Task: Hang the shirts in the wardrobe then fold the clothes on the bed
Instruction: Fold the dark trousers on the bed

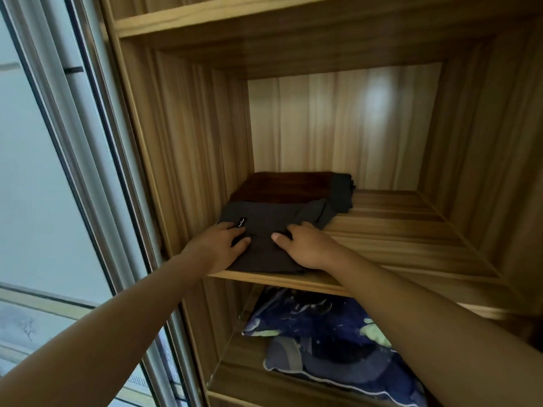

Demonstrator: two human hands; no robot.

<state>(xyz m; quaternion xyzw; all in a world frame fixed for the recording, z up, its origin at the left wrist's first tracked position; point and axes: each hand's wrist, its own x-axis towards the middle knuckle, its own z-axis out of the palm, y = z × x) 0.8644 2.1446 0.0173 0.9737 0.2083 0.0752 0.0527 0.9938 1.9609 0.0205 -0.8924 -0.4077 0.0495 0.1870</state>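
1 folded grey garment [264, 251] at front-left corner of shelf [396, 239], directly under both hands | left hand [217, 245] flat, pressing | right hand [305, 248] grip unclear (perhaps pinching a fold)

Folded dark grey garment [264, 230], small black label [241, 223] on top, lies flat at front left of shelf [396, 230]. Folded dark brown garment [282, 186] directly behind it; another dark grey piece [342, 192] at its right.

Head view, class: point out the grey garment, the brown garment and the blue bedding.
grey garment [270, 218], head view, middle of its top face.
brown garment [282, 186], head view, middle of its top face.
blue bedding [323, 324], head view, dark patterned upper surface.
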